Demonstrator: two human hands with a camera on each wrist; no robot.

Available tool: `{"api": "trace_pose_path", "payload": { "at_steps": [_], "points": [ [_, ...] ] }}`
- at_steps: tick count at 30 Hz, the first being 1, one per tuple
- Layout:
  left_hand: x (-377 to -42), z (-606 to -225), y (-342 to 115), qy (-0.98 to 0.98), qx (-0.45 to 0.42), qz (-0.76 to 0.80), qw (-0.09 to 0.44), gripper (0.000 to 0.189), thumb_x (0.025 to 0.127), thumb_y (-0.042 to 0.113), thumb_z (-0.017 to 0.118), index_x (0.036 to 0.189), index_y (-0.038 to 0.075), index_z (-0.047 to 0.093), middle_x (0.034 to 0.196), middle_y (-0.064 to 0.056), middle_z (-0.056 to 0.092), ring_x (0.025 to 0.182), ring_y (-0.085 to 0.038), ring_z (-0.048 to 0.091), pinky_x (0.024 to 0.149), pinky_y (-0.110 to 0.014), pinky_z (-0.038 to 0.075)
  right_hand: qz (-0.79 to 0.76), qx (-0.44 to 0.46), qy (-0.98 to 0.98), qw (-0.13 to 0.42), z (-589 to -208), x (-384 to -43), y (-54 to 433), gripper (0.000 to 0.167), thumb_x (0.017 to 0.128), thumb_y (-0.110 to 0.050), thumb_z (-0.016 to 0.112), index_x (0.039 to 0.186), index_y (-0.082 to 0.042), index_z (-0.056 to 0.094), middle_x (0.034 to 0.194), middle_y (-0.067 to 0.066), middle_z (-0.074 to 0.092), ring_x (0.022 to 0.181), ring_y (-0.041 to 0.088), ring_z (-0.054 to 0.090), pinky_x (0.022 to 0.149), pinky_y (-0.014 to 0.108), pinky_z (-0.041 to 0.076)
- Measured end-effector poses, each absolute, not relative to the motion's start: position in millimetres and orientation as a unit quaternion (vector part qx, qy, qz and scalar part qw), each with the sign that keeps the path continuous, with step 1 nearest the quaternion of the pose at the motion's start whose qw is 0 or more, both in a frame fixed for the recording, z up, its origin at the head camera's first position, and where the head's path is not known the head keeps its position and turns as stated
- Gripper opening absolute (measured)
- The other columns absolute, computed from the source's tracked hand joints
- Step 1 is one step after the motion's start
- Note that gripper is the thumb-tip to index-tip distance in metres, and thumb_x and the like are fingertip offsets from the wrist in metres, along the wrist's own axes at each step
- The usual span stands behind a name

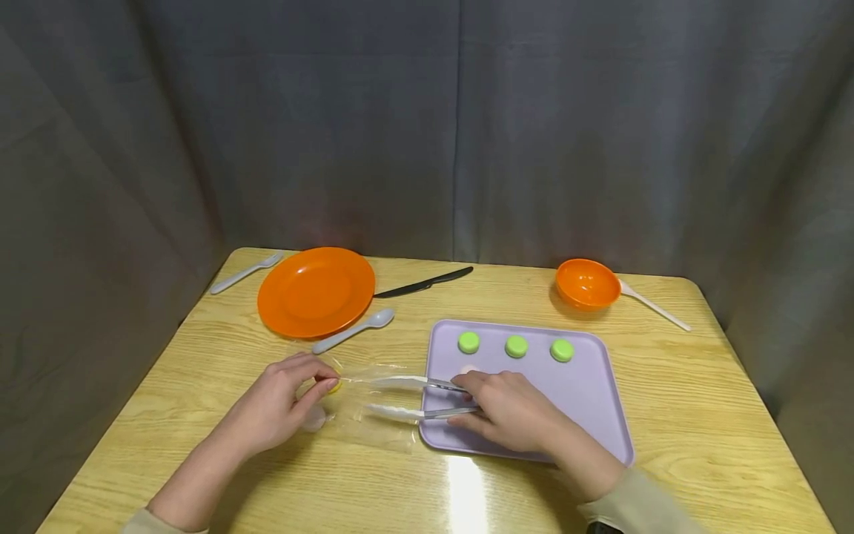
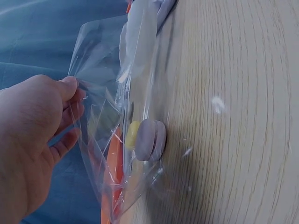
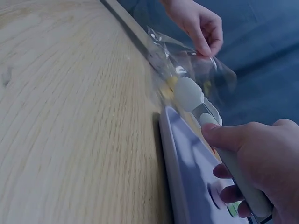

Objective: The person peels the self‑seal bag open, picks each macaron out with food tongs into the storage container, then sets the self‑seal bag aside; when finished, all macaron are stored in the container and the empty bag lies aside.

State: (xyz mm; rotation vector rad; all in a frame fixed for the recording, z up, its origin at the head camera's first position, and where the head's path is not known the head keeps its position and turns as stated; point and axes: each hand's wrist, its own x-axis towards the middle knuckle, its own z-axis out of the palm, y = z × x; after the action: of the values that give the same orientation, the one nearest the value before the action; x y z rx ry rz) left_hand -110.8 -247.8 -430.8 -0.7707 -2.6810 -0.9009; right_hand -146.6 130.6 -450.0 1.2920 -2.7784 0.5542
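My left hand (image 1: 283,400) pinches the edge of a clear plastic bag (image 1: 387,437) between thumb and fingers. Low in the bag lie a greyish-purple macaron (image 2: 145,140) and a yellow macaron (image 2: 131,135), side by side in the left wrist view. Grey tongs (image 1: 434,414) with white scalloped tips are gripped by my right hand (image 1: 517,415). Their two arms stand apart, and the tips reach into the bag's mouth with nothing seen between them. Three green macarons (image 1: 516,346) sit in a row on the lavender tray (image 1: 587,400); a pale macaron (image 1: 469,369) shows partly behind my right hand.
Behind the bag are an orange plate (image 1: 316,293), a light spoon (image 1: 353,331), a fork (image 1: 247,273) and a black knife (image 1: 427,282). An orange bowl (image 1: 587,284) stands at the back right, with a white-handled utensil (image 1: 657,305) beside it. Grey curtains (image 1: 460,133) enclose the table.
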Motion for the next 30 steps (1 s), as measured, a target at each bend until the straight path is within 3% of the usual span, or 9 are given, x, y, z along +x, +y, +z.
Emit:
{"api": "trace_pose_path", "payload": {
  "at_steps": [4, 13, 18, 26, 30],
  "points": [
    [-111.0, -431.0, -247.0, -0.909, -0.262, -0.306, 0.103, 0.009, 0.103, 0.015, 0.072, 0.103, 0.024, 0.075, 0.102, 0.011, 0.072, 0.092, -0.003, 0.063, 0.077, -0.033, 0.059, 0.171, 0.413, -0.895, 0.011, -451.7, -149.0, 114.4, 0.047, 0.099, -0.046, 0.075, 0.126, -0.008, 0.069, 0.1, -0.004, 0.072, 0.084, 0.01, 0.067, 0.076, 0.04, 0.058],
    [-111.5, -432.8, -246.6, -0.907, -0.262, -0.313, 0.1, 0.009, 0.103, 0.014, 0.072, 0.105, 0.022, 0.074, 0.104, 0.009, 0.073, 0.094, -0.004, 0.063, 0.079, -0.038, 0.06, 0.167, 0.416, -0.893, 0.024, -453.9, -150.6, 87.3, 0.047, 0.099, -0.046, 0.075, 0.124, -0.007, 0.069, 0.093, -0.005, 0.068, 0.075, 0.01, 0.062, 0.065, 0.037, 0.055],
    [-112.5, -435.0, -246.3, -0.905, -0.259, -0.323, 0.096, 0.011, 0.101, 0.011, 0.074, 0.106, 0.021, 0.074, 0.103, 0.005, 0.074, 0.093, -0.005, 0.064, 0.08, -0.04, 0.06, 0.167, 0.406, -0.898, 0.026, -457.1, -149.2, 74.7, 0.048, 0.098, -0.05, 0.075, 0.12, -0.008, 0.069, 0.085, -0.01, 0.061, 0.067, 0.007, 0.057, 0.06, 0.036, 0.053],
    [-115.0, -436.8, -244.2, -0.901, -0.247, -0.345, 0.091, 0.013, 0.099, 0.007, 0.075, 0.105, 0.019, 0.075, 0.104, 0.005, 0.075, 0.093, -0.006, 0.068, 0.079, -0.03, 0.059, 0.141, 0.373, -0.916, 0.04, -455.9, -143.2, 57.3, 0.042, 0.098, -0.052, 0.074, 0.106, -0.012, 0.067, 0.078, -0.011, 0.056, 0.058, 0.008, 0.05, 0.049, 0.033, 0.044],
    [-115.8, -438.6, -243.7, -0.898, -0.236, -0.361, 0.089, 0.013, 0.1, 0.009, 0.074, 0.106, 0.02, 0.076, 0.104, 0.003, 0.076, 0.087, -0.007, 0.066, 0.071, -0.027, 0.057, 0.126, 0.362, -0.923, 0.043, -452.6, -139.5, 49.4, 0.04, 0.098, -0.054, 0.073, 0.1, -0.015, 0.066, 0.076, -0.01, 0.054, 0.057, 0.011, 0.049, 0.047, 0.034, 0.042]
  ]
}}
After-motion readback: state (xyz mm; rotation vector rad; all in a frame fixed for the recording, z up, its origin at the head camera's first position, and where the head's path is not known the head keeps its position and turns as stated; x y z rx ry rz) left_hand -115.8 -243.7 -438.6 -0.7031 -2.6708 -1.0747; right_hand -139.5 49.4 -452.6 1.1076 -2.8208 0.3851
